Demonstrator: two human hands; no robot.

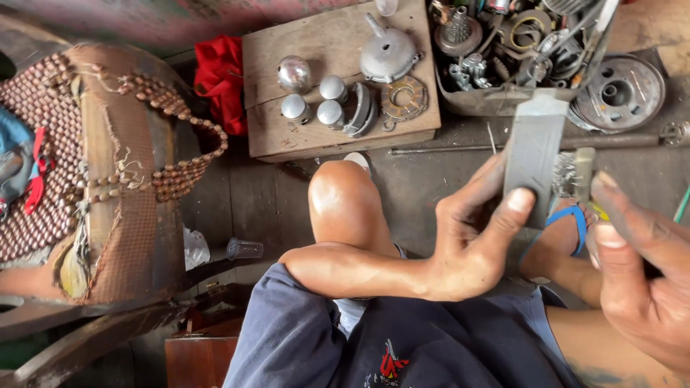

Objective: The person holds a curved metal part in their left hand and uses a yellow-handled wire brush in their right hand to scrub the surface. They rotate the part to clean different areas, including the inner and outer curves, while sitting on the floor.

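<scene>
The grey metal strip [533, 154] is flat, long and dull, with a wider square end at the top and some scratches along its face. It stands almost upright in the air, above the person's lap and in front of the metal tray of parts [496, 100]. The left hand [471, 241] holds it by the lower end: the thumb [512, 208] presses on the front face and the other fingers are curled behind it, so the hand is closed around the strip in a firm pinch. Just to the right of the strip is a small grey tool [583, 172], thin and upright, perhaps a file, with a bit of yellow at its lower part. The right hand [640, 280] grips this tool between thumb and bent fingers, clenched tight, and the tool is very near to the edge of the strip; I cannot tell if they touch. Under both hands I see a foot in a blue sandal [568, 219].
</scene>
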